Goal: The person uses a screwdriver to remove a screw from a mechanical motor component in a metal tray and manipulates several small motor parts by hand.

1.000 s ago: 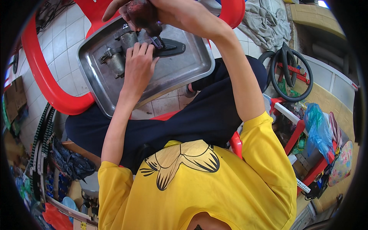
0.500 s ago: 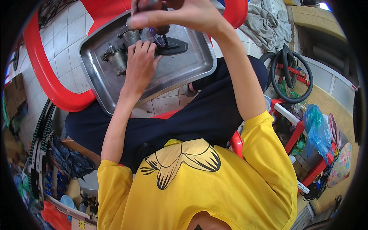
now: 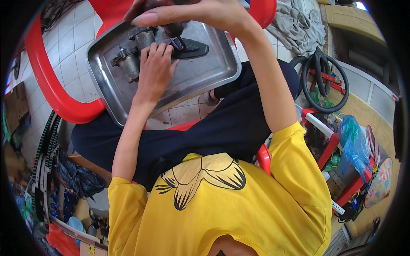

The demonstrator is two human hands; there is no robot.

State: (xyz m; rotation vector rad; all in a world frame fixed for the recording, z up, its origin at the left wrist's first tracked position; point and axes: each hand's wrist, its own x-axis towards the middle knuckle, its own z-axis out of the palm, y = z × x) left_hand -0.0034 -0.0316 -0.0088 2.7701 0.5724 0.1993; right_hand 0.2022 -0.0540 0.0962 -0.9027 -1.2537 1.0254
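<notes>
A shallow metal tray point(image 3: 205, 81) lies before me. In its left part are two worn metal cylindrical parts with flanged tops: one cylinder point(image 3: 129, 68) lies left of my left hand, the other cylinder point(image 3: 145, 37) just beyond it. My left hand point(image 3: 154, 70) has its fingers curled over the near end of the second cylinder. A flat black pointed piece point(image 3: 194, 50) lies to its right, beside a small purple and black part point(image 3: 177, 42). Above them my right hand point(image 3: 192, 15) is closed around a dark rounded thing, mostly hidden by the hand and cut by the upper edge.
Red plastic chair arms point(image 3: 60, 100) flank the tray. On the tiled floor at the far right lies a grey cloth point(image 3: 294, 27). Right of my knee are black rubber tubes point(image 3: 326, 85) and a blue plastic bag point(image 3: 354, 141). Dark crumpled cloth point(image 3: 77, 175) lies at left.
My right hand has shifted a little to the left and toward the upper edge, its thumb now over the tray's far left side. My left hand stays at the cylinder.
</notes>
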